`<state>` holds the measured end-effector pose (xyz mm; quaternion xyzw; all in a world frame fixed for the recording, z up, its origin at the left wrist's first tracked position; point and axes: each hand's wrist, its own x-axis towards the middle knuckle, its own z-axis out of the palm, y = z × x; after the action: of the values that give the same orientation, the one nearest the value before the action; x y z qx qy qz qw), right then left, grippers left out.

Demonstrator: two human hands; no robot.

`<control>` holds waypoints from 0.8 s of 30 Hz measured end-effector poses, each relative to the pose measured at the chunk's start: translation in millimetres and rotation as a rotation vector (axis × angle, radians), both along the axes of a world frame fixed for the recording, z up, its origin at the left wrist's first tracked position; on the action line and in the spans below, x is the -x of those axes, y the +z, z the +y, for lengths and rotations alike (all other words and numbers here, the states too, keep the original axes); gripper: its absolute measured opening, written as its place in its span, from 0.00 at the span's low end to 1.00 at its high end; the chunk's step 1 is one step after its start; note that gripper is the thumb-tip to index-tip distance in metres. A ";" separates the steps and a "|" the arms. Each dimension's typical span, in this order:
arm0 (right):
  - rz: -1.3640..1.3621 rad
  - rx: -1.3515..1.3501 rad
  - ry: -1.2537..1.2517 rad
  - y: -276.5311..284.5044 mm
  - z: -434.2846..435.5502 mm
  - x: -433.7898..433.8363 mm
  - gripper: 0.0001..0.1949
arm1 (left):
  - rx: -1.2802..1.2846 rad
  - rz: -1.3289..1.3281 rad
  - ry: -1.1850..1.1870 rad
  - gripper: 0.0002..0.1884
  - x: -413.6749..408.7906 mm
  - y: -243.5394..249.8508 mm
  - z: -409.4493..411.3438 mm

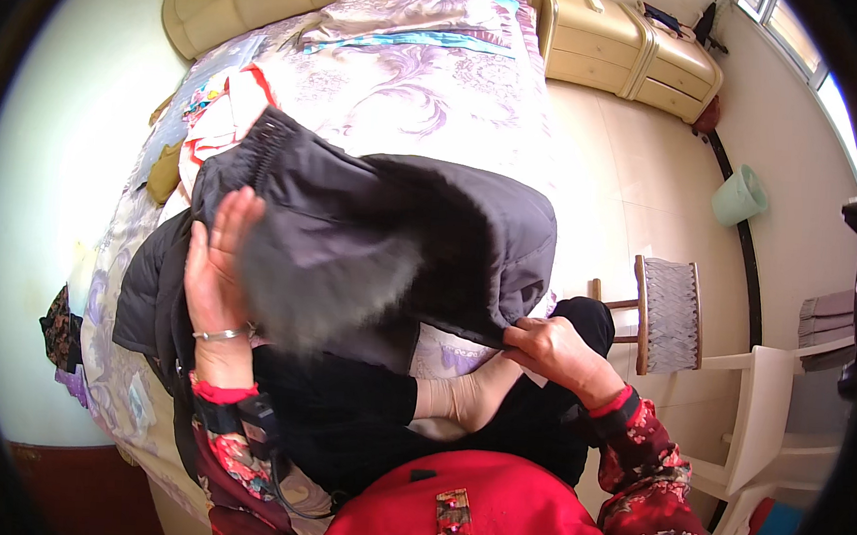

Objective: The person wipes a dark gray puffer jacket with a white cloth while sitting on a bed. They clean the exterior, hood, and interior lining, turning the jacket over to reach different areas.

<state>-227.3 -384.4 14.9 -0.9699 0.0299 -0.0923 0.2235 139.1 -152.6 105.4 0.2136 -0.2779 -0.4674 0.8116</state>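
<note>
A dark grey padded jacket (469, 190) with a dark fleecy lining is spread over the bed and my crossed legs. Its gathered elastic edge (264, 146) points toward the upper left. Grey fur trim (319, 276), blurred, lies across the middle of the garment. My left hand (221, 264) is raised beside the fur, fingers straight, thumb apart, palm turned toward the jacket; whether it touches the cloth I cannot tell. On the other side, my right hand (558, 350) pinches the jacket's lower right edge between thumb and fingers, above my foot (469, 397).
I sit on a bed with a purple-patterned sheet (408, 106). Folded clothes (221, 126) lie along its left side. To the right stand a woven-seat stool (669, 316), a white plastic chair (759, 415) and a pale green bin (741, 197). Cream bedside cabinets (600, 47) are farther off.
</note>
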 end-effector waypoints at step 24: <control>-0.257 -0.152 -0.196 -21.2 39.8 -1.6 0.08 | -0.579 -0.924 0.496 0.08 109.6 -37.7 -36.7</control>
<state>-225.7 -344.7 -6.3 -0.9229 0.1025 -0.2342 0.2879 29.5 -189.2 67.7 0.6656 -0.4055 -0.1795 0.6003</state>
